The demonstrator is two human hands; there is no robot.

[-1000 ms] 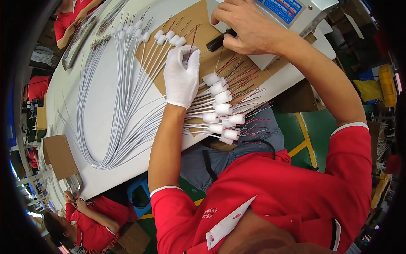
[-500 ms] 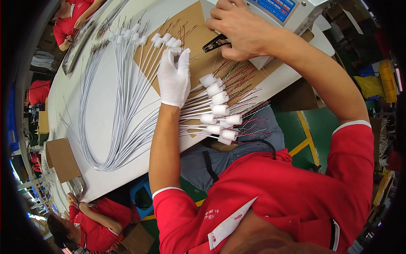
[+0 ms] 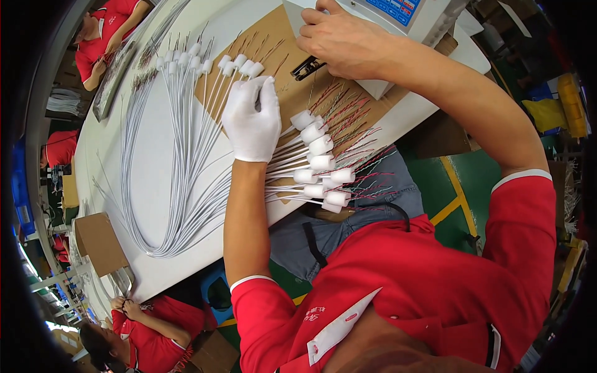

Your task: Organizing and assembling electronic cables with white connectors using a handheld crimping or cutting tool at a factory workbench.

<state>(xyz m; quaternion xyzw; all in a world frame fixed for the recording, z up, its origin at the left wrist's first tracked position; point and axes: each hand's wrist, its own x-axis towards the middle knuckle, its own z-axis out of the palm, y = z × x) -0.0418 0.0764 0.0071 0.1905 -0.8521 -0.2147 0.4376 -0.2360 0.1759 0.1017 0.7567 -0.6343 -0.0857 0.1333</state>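
Observation:
My left hand (image 3: 253, 124), in a white glove, is closed in a pinch beside a short row of white cylindrical plugs (image 3: 240, 65) on white cables. What lies between its fingertips is hidden. Bare and curled, my right hand (image 3: 348, 45) is at a black clip (image 3: 306, 68) in front of the white machine; the clip's far end disappears under my fingers. Between my hands and my body lies a bundle of cables with white plugs (image 3: 322, 145), red and dark twisted wire ends fanning out to the right.
A brown cardboard sheet (image 3: 280, 28) covers part of the white table (image 3: 149, 186). More white cables (image 3: 158, 242) loop across the left side. The white machine with a blue keypad (image 3: 398, 12) stands at the far right. Co-workers in red shirts (image 3: 152, 332) sit along the left.
The twisted wire that ran between my left hand and the clip no longer shows there. My right hand and the clip have shifted slightly left in the view.

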